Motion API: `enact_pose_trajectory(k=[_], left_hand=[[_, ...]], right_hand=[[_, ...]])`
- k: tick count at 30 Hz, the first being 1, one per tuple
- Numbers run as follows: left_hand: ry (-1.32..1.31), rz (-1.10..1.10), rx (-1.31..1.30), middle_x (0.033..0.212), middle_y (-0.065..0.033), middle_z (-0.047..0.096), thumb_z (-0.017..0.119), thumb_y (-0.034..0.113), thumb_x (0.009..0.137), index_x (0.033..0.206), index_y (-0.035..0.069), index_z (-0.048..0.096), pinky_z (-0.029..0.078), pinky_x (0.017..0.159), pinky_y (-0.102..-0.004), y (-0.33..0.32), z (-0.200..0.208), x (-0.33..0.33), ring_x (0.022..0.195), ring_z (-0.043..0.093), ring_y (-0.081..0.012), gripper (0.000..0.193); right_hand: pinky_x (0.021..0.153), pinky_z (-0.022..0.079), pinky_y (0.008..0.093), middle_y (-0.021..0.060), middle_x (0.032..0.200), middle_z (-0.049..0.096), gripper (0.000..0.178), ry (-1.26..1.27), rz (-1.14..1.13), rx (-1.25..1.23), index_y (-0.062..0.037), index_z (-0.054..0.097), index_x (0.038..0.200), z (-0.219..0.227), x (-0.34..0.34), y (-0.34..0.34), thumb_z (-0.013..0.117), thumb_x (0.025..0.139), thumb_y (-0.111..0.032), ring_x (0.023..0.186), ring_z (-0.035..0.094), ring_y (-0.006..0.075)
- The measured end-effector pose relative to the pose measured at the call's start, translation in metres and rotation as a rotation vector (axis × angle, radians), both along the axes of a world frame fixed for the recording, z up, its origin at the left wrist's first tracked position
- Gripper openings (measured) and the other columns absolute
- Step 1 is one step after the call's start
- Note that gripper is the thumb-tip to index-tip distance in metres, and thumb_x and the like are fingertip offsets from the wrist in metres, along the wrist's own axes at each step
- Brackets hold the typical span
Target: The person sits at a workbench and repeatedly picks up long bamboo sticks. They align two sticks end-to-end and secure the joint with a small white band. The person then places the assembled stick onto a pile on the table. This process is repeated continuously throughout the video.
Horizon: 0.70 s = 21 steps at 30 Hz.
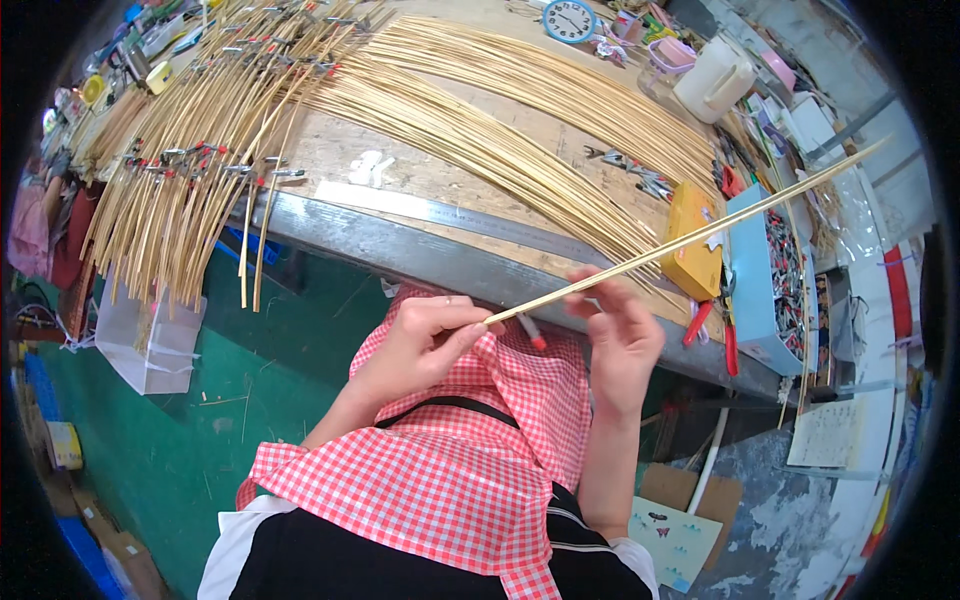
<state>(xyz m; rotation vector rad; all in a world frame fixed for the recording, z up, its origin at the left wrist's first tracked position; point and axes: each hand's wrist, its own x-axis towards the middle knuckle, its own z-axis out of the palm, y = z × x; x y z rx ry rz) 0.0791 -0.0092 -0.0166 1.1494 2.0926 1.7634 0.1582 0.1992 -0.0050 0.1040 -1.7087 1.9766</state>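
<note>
My left hand is closed, pinching the near end of a few thin bamboo strips between thumb and fingers. The strips lie together and slant up to the right over the table edge. My right hand is beside them, palm turned inward, its fingers loosely apart and slightly blurred, with the strips passing by the fingertips. Between my hands, in front of the checked apron, a small slim object with a red tip shows; what it is I cannot make out.
Long bamboo strips lie across the wooden table. Clamped bundles overhang its left edge. A steel ruler lies along the front. At right are pliers, a yellow box and a blue box of clips.
</note>
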Motion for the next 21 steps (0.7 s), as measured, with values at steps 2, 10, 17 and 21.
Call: enact_pose_trajectory(k=[2, 10, 17, 21], left_hand=[[-0.109, -0.070, -0.031, 0.077, -0.0105, 0.064, 0.060, 0.006, 0.088, 0.097, -0.002, 0.069, 0.040, 0.054, -0.0278, -0.008, -0.010, -0.004, 0.062, 0.054, -0.0132, 0.015], [-0.456, -0.316, -0.111, 0.079, -0.0074, 0.065, 0.063, 0.018, 0.086, 0.100, -0.005, 0.069, 0.041, 0.056, -0.0244, -0.046, -0.031, -0.017, 0.066, 0.054, -0.0101, 0.027], [0.133, 0.138, -0.023, 0.095, -0.0118, 0.068, 0.067, 0.006, 0.078, 0.108, 0.000, 0.068, 0.049, 0.080, -0.0331, -0.036, 0.008, -0.029, 0.088, 0.065, -0.0226, 0.031], [0.439, 0.150, -0.025, 0.088, -0.0120, 0.068, 0.078, 0.005, 0.066, 0.103, 0.003, 0.070, 0.053, 0.069, -0.0304, 0.007, 0.045, -0.012, 0.081, 0.067, -0.0238, 0.039]], right_hand=[[0.065, 0.055, 0.0263, 0.0217, 0.116, 0.061, 0.034, 0.068, 0.089, -0.228, 0.0035, 0.056, 0.120, 0.007, 0.004, 0.012, 0.063, 0.087, -0.002, 0.086, 0.065, 0.0230], [0.057, 0.056, 0.0274, 0.0216, 0.092, 0.067, 0.017, 0.017, 0.063, -0.346, 0.0071, 0.064, 0.102, 0.002, 0.002, 0.004, 0.061, 0.086, 0.004, 0.066, 0.064, 0.0190], [0.063, 0.057, 0.0267, 0.0145, 0.086, 0.068, 0.010, -0.124, 0.000, -0.198, 0.0078, 0.067, 0.092, -0.006, -0.012, -0.034, 0.061, 0.084, 0.009, 0.071, 0.066, 0.0166], [0.067, 0.053, 0.0246, 0.0094, 0.085, 0.068, 0.010, -0.153, 0.042, -0.057, 0.0059, 0.068, 0.090, -0.011, -0.015, -0.058, 0.063, 0.082, 0.009, 0.072, 0.065, 0.0136]])
